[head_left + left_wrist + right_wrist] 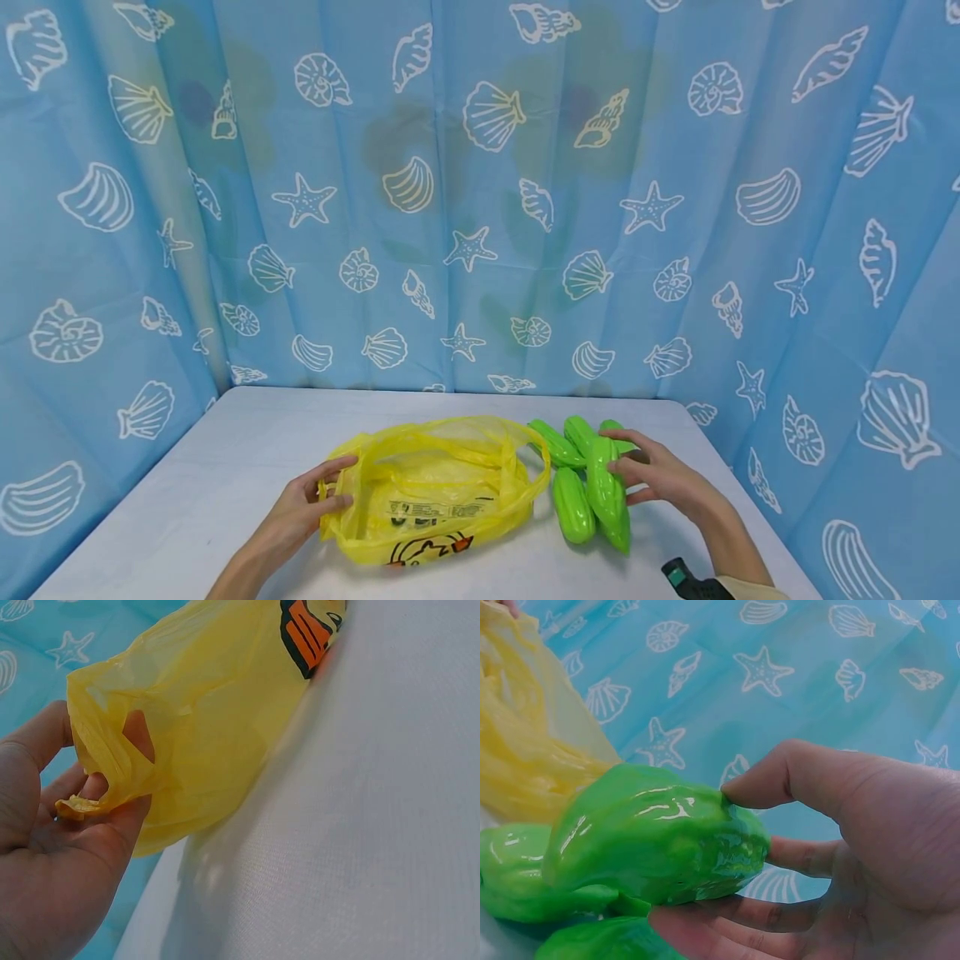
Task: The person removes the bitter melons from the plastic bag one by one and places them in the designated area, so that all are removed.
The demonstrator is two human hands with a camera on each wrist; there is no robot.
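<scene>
A yellow plastic bag (435,500) lies on its side on the table, its mouth spread wide and dark print on its wall. My left hand (296,504) holds its left end; in the left wrist view the fingers (127,825) hook into the gathered yellow film. To the bag's right lie several glossy green cucumber-like vegetables (573,504), heaped together. One of them (652,832) lies on top of the others, and my right hand (660,475) grips it from the right between thumb and fingers. Its lower end tapers to a point.
A white-covered table (180,492) carries everything. Blue curtains (450,250) with white shell and starfish prints stand behind it and at both sides. A dark band with a green part (693,579) sits by the right sleeve.
</scene>
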